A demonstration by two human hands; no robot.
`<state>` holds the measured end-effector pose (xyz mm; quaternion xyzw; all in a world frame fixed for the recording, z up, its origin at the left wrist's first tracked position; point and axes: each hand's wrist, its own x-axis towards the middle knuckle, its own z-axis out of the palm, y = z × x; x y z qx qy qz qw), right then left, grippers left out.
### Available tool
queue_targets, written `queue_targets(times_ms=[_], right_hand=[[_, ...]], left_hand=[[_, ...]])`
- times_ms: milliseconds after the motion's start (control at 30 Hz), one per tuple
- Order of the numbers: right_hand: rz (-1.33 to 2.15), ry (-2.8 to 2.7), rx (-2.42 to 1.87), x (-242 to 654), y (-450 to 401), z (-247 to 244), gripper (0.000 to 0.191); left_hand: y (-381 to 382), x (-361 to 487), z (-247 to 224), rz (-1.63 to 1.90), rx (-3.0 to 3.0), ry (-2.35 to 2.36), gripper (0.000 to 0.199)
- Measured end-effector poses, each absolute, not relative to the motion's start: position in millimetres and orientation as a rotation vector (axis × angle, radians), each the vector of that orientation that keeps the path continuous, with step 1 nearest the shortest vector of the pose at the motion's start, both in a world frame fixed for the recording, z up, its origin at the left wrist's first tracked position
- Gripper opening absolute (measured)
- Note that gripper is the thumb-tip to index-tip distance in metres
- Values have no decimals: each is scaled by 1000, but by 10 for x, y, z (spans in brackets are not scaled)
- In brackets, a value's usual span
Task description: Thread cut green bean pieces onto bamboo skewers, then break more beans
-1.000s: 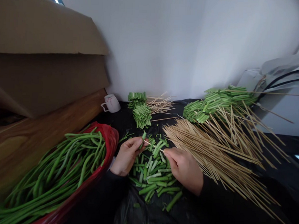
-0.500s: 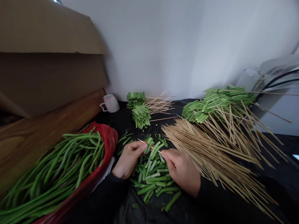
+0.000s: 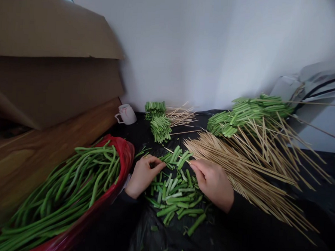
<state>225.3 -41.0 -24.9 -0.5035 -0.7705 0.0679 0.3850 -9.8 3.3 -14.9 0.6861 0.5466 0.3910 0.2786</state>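
My right hand (image 3: 213, 183) pinches a thin wooden skewer (image 3: 168, 150) that points up and left. Several cut green bean pieces (image 3: 179, 158) sit crosswise on it. My left hand (image 3: 145, 176) is closed, thumb and finger together, by bean bits left of the skewer's row; whether it grips one cannot be made out. Below both hands spreads a loose pile of cut green beans (image 3: 177, 197). Loose wooden skewers (image 3: 238, 174) lie in a long heap beside my right hand.
A red plastic bag (image 3: 126, 153) of long green beans (image 3: 77, 180) stands at left. Behind are a white mug (image 3: 127, 114), a small stack of bean skewers (image 3: 160, 129) and a bigger stack (image 3: 249, 111) at right. A cardboard box (image 3: 54, 82) rises at the left.
My left hand has let go of the skewer's pointed end and moved slightly down from it. My right hand still holds the skewer, shifted a little right. The view has shifted slightly.
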Motion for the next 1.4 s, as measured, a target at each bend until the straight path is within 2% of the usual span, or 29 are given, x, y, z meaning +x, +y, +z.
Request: queue_targets(times_ms=[200, 333, 467, 600, 700, 800, 1400], right_hand=[[173, -1956, -1274, 2246, -405, -263, 25], [169, -1951, -1272, 2249, -402, -262, 25], [158, -1953, -1272, 2254, -404, -262, 25], [164, -1963, -1279, 2253, -413, -267, 25], [171, -1971, -1292, 2239, -426, -272, 25], [175, -2001, -1309, 2217, -442, -279, 24], [209, -2077, -1347, 2183, -482, -283, 22]], left_hand=[[-14, -106, -158, 815, 2297, 1731, 14], [-6, -117, -158, 718, 2343, 1720, 13], [16, -87, -148, 937, 2112, 1598, 15], [41, -66, -135, 1165, 1591, 1411, 24], [49, -72, -123, 1215, 1156, 1211, 32], [47, -76, -99, 1202, 908, 1051, 32], [44, -48, -66, 1188, 789, 959, 29]])
